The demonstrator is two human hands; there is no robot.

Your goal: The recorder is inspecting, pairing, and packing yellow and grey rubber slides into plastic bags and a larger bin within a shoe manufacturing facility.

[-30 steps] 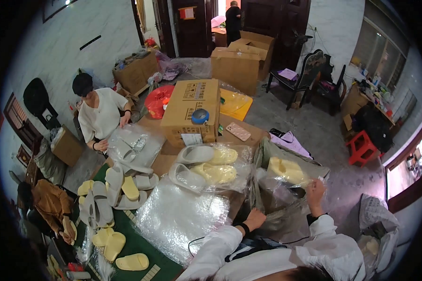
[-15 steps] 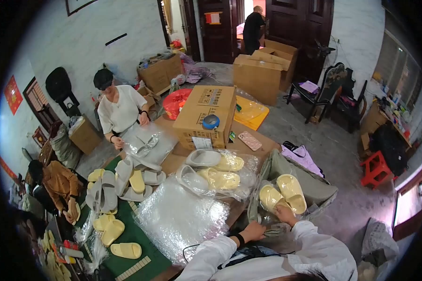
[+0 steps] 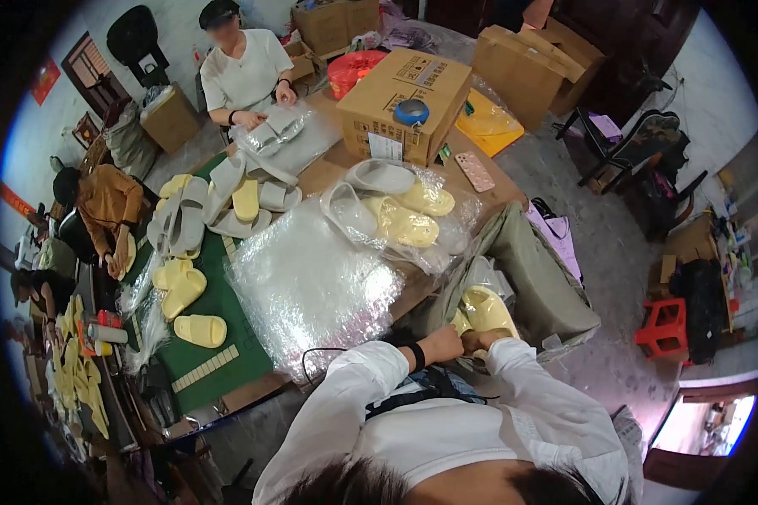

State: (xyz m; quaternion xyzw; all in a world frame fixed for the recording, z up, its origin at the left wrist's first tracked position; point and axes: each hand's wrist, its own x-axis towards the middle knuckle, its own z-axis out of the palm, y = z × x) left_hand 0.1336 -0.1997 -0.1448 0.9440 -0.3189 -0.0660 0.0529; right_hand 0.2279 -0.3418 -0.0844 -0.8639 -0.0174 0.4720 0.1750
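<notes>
A pair of pale yellow slippers (image 3: pixel 488 310) in clear plastic lies in the mouth of a grey-green sack (image 3: pixel 549 282) at the table's near right corner. My right hand (image 3: pixel 485 338) is closed at the near end of the slippers, on their plastic wrap. Beside it, almost touching, my left hand (image 3: pixel 443 343) is closed too; whatever its fingers pinch is hidden. Farther off on the table lie bagged grey slippers (image 3: pixel 349 210) and bagged yellow slippers (image 3: pixel 408 223). Left of these, a stack of clear plastic bags (image 3: pixel 312 290) covers the table.
Loose grey slippers (image 3: pixel 185 215) and yellow slippers (image 3: pixel 200 331) rest on a green mat (image 3: pixel 236 353). A carton (image 3: pixel 408 101) holding up a blue tape roll stands behind, near a phone (image 3: pixel 475 171). A co-worker in white (image 3: pixel 248 71) handles bagged slippers across the table; others sit at left.
My view has tipped downward. My right hand has brought the bagged slippers lower and closer to me, and my hands have come together. The co-worker opposite has shifted the bagged grey slippers.
</notes>
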